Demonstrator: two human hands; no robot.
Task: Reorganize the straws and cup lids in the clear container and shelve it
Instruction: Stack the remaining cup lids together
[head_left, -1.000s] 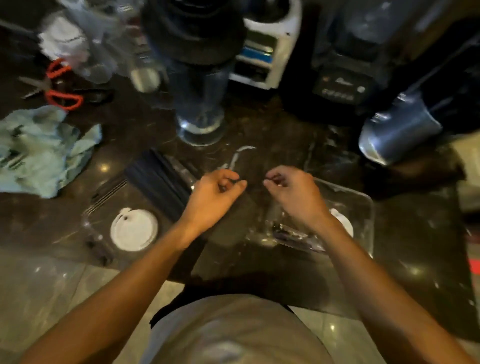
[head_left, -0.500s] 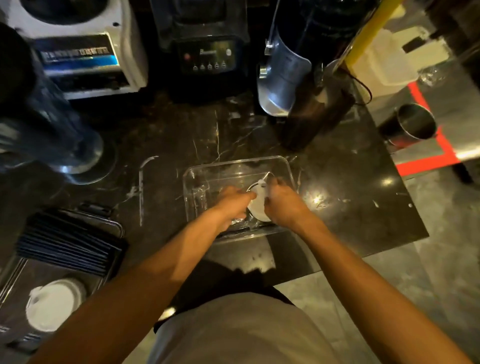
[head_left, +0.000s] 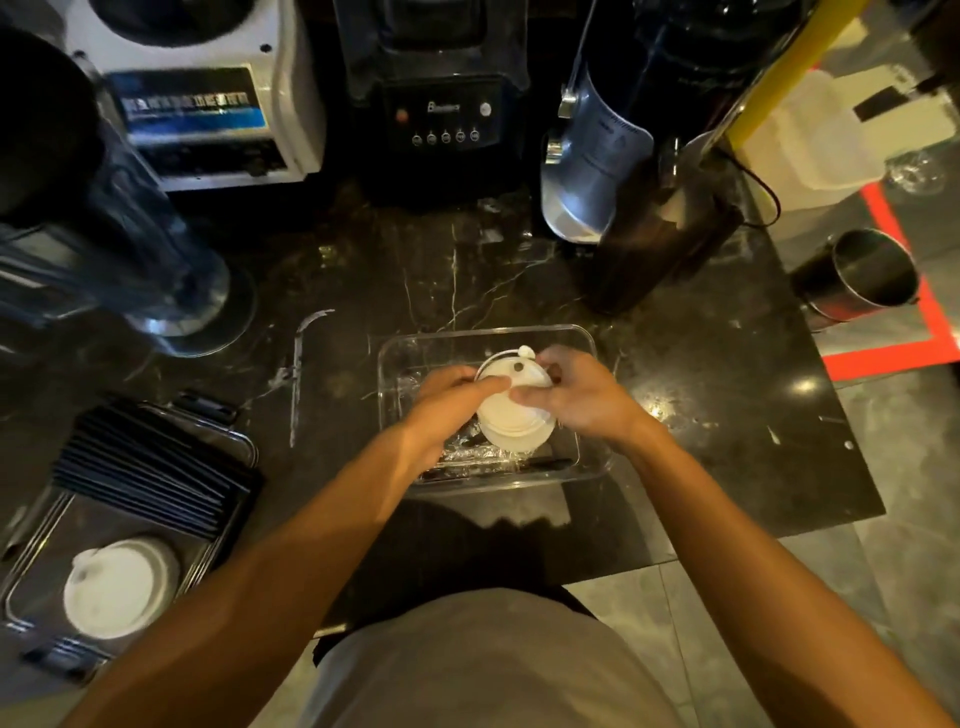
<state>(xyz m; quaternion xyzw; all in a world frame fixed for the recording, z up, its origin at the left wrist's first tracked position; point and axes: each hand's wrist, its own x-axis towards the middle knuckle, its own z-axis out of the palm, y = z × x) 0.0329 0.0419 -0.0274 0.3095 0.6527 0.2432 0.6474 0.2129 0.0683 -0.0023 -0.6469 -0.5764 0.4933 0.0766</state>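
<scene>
Near the front edge of the dark marble counter (head_left: 727, 415) sits the clear container (head_left: 584, 343), and both hands are down inside it. Left hand (head_left: 447, 402) and right hand (head_left: 576, 392) meet over a stack of white cup lids (head_left: 511, 421), fingers curled onto it from either side, the stack between the palms. Black straws (head_left: 498, 462) lie along the container's near wall. Off at the left front corner, a second tray (head_left: 31, 561) carries black straw packs (head_left: 150, 467) and another white lid (head_left: 111, 592).

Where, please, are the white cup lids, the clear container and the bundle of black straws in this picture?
white cup lids (head_left: 511, 415): head view, top of the stack.
clear container (head_left: 587, 340): head view, far right rim.
black straws (head_left: 150, 467): head view, middle of the bundle.
</scene>
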